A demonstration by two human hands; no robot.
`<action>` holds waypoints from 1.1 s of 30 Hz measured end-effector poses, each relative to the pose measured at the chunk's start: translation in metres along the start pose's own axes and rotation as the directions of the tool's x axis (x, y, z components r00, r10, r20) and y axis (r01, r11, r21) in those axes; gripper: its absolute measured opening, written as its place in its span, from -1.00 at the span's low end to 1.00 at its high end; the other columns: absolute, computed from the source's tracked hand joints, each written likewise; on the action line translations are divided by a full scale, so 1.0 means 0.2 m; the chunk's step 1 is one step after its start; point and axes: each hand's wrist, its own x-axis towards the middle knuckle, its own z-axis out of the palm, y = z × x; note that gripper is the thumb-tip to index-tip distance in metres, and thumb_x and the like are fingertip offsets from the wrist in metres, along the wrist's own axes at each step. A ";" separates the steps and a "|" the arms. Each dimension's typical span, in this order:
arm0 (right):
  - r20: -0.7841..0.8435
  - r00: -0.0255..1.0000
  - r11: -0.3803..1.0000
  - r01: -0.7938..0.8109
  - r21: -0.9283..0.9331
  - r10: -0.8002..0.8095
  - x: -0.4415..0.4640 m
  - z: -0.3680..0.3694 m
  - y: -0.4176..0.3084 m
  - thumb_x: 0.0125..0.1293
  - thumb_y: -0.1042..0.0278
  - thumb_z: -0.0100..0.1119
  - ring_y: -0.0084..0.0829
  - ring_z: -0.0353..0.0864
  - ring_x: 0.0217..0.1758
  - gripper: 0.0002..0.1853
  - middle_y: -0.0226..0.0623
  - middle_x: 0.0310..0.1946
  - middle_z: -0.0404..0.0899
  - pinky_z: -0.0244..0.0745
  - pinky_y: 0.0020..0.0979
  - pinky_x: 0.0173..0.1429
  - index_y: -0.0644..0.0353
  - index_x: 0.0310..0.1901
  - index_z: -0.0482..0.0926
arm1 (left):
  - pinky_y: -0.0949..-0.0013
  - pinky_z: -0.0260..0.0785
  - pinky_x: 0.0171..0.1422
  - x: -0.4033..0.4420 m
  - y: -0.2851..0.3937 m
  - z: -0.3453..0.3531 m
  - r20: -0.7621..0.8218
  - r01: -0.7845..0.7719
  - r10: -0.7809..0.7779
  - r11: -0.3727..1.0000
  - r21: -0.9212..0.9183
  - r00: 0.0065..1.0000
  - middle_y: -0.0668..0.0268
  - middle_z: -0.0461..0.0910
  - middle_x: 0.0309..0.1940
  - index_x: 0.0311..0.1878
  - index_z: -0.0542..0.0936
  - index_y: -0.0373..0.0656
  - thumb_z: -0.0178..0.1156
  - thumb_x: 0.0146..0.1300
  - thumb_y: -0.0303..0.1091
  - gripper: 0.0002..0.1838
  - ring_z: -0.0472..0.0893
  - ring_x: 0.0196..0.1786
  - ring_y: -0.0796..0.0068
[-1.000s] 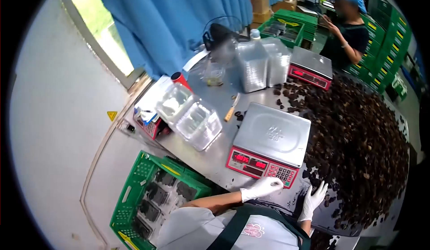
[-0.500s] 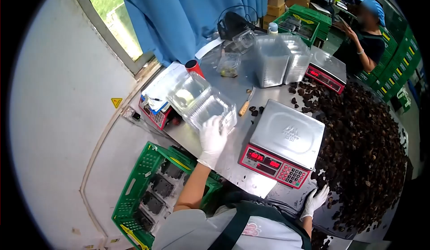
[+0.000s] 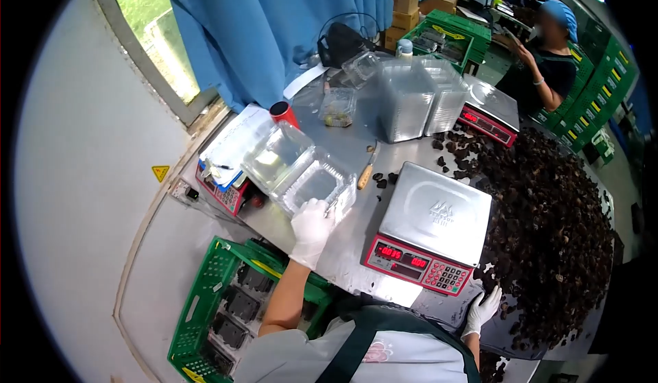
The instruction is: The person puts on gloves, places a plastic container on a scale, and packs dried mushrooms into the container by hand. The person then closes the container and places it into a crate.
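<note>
My gloved left hand has its fingers curled over the near rim of an open clear plastic clamshell container. The container's hinged lid stands raised on the far left side, and no contents show in its tray. My gloved right hand rests at the table's near edge with fingers stretched out, beside a large pile of dark brown dried pieces that look like mushrooms. Between my hands sits a red digital scale with a bare metal pan and lit red digits.
Stacks of clear containers stand at the back, next to a second scale. A wooden-handled knife lies near the middle. A green crate with filled packs is below left. A co-worker stands across the table.
My left hand has moved toward me and left, from over the container's right side to its near rim. The view has shifted slightly. My right hand stays at the pile's edge.
</note>
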 end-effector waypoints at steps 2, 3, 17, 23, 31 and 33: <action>0.031 0.999 1.000 -0.017 -0.009 0.018 0.00 -0.02 -0.01 0.31 0.29 0.03 -0.08 0.20 0.40 -0.43 -0.02 0.33 0.26 0.10 -0.18 0.44 0.26 0.33 0.25 | 0.22 0.41 -0.32 0.01 -0.01 -0.03 -0.011 0.079 -0.081 0.985 -0.153 0.997 0.37 0.48 -0.53 -0.57 0.51 -0.01 0.37 -0.03 -0.19 -0.77 0.55 -0.38 0.27; 0.020 1.000 1.000 -0.014 0.000 0.014 0.01 -0.02 -0.01 0.29 0.31 0.04 -0.07 0.21 0.40 -0.43 -0.01 0.32 0.27 0.10 -0.16 0.43 0.26 0.33 0.25 | 0.24 0.40 -0.33 0.01 -0.02 -0.04 0.017 0.108 -0.106 0.977 -0.186 0.994 0.36 0.50 -0.52 -0.56 0.53 -0.04 0.38 -0.04 -0.24 -0.79 0.55 -0.39 0.28; -0.035 0.999 0.999 0.030 0.016 -0.030 0.00 -0.03 -0.02 0.22 0.37 0.09 -0.03 0.26 0.36 -0.42 0.02 0.27 0.32 0.14 -0.11 0.39 0.31 0.28 0.28 | 0.31 0.41 -0.30 0.01 0.43 -0.18 -0.376 -0.456 0.306 0.783 -0.424 0.875 0.34 0.62 -0.36 -0.32 0.64 -0.12 0.40 -0.09 -0.54 -0.78 0.56 -0.37 0.33; -0.079 0.997 0.997 -0.015 0.077 0.021 -0.01 -0.03 -0.04 0.16 0.34 0.13 -0.06 0.28 0.35 -0.41 0.01 0.24 0.35 0.14 -0.09 0.39 0.29 0.25 0.33 | 0.30 0.36 -0.35 -0.08 0.61 0.21 -0.141 -0.546 0.558 0.677 -0.494 0.818 0.42 0.56 -0.46 -0.37 0.61 -0.03 0.33 -0.05 -0.40 -0.87 0.52 -0.41 0.37; -0.081 0.996 0.996 -0.024 0.089 0.031 -0.01 -0.03 -0.02 0.12 0.37 0.16 -0.04 0.27 0.34 -0.40 -0.03 0.25 0.35 0.16 -0.10 0.38 0.26 0.25 0.33 | 0.31 0.42 -0.31 -0.18 0.68 0.39 0.118 -0.551 0.640 0.729 -0.407 0.760 0.41 0.51 -0.54 -0.50 0.62 0.02 0.33 0.01 -0.27 -0.92 0.52 -0.41 0.35; -0.082 0.996 0.996 -0.022 0.081 0.029 -0.01 -0.04 -0.04 0.12 0.37 0.16 -0.05 0.27 0.34 -0.40 -0.03 0.25 0.35 0.16 -0.10 0.38 0.26 0.25 0.34 | 0.31 0.42 -0.30 -0.17 0.69 0.37 0.123 -0.544 0.634 0.734 -0.407 0.763 0.41 0.51 -0.53 -0.49 0.62 0.01 0.32 0.02 -0.27 -0.92 0.52 -0.40 0.35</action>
